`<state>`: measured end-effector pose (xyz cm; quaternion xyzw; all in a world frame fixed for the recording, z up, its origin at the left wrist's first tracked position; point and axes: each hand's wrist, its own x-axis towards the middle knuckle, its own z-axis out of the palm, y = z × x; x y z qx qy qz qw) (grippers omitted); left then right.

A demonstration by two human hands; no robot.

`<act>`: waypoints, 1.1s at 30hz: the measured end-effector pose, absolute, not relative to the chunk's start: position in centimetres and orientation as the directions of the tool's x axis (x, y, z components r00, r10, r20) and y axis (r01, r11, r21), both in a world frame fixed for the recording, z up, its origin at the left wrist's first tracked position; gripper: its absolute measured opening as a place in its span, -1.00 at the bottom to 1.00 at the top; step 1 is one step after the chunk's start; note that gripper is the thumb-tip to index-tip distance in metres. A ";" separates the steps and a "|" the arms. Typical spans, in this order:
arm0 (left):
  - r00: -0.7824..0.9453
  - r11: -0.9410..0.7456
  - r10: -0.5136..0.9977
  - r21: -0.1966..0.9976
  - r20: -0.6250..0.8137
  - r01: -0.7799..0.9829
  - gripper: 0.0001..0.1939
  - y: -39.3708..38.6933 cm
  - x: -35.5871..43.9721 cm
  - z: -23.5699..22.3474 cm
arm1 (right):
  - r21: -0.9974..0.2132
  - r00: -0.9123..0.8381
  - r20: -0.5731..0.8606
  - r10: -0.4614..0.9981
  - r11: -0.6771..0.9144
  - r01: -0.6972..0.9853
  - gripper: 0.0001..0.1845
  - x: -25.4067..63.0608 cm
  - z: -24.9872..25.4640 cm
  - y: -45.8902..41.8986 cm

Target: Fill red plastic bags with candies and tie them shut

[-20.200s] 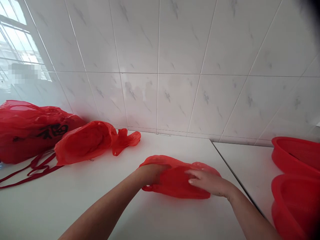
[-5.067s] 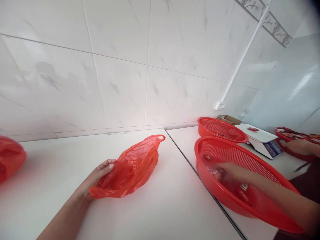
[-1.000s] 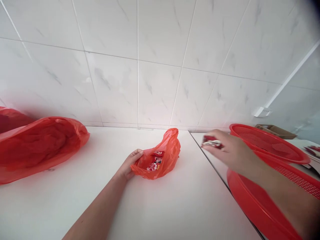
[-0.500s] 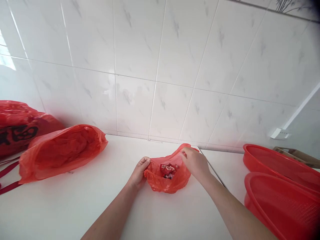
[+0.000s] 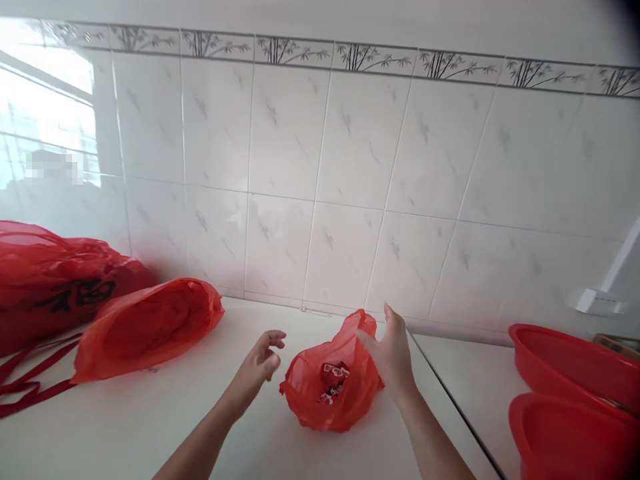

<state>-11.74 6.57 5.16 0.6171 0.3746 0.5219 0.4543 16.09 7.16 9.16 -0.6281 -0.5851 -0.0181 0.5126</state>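
Note:
A thin red plastic bag (image 5: pixel 333 413) sits on the white tabletop with its mouth facing up. Inside it lie several small red wrapped packets (image 5: pixel 336 375), their print too small to read. To the left of the bag, my left hand (image 5: pixel 253 367) is raised with its fingers apart and nothing in them. My right hand (image 5: pixel 393 347) is at the bag's right rim, thumb and fingers spread; its thumb overlaps the raised edge of the bag, and I cannot tell whether it touches.
A second red plastic bag (image 5: pixel 200 327) lies open at left, beside a larger red bag (image 5: pixel 75 290) with black lettering and straps. Red plastic baskets (image 5: pixel 520 340) stand at right beyond a seam in the tabletop. A tiled wall (image 5: pixel 345 153) rises behind.
Both hands have let go of the bag's rim and opened; the left has drawn away leftward. The view has tilted up, showing more wall.

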 end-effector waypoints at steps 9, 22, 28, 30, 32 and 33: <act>0.320 -0.424 0.901 0.749 0.292 0.510 -0.81 3.9 -10.8 5.7 | -0.741 0.281 0.580 0.765 0.350 0.574 -0.57 15.8 7.8 11.4; -0.041 -0.268 0.958 0.835 0.283 -0.480 -0.85 7.2 -6.1 15.7 | -0.770 0.379 0.293 0.878 0.452 -0.451 -0.63 18.3 13.7 6.2; 0.025 -0.373 0.919 0.886 0.394 -0.274 -0.90 5.9 -2.6 17.6 | -0.927 0.036 0.370 0.928 0.371 -0.045 -0.45 15.0 16.3 1.5; 0.043 -0.419 0.901 0.893 0.431 -0.166 -0.89 5.0 -1.6 17.8 | -0.940 -0.021 0.337 0.941 0.338 0.043 -0.45 13.9 16.7 0.7; 0.101 -0.443 0.887 0.892 0.451 -0.094 -0.90 4.0 -0.8 17.8 | -0.949 -0.075 0.302 0.950 0.307 0.070 -0.36 13.0 16.8 0.5; 0.151 -0.447 0.879 0.892 0.453 -0.072 -0.90 3.5 -0.6 17.8 | -0.951 -0.115 0.293 0.949 0.302 0.069 -0.37 12.7 16.8 0.6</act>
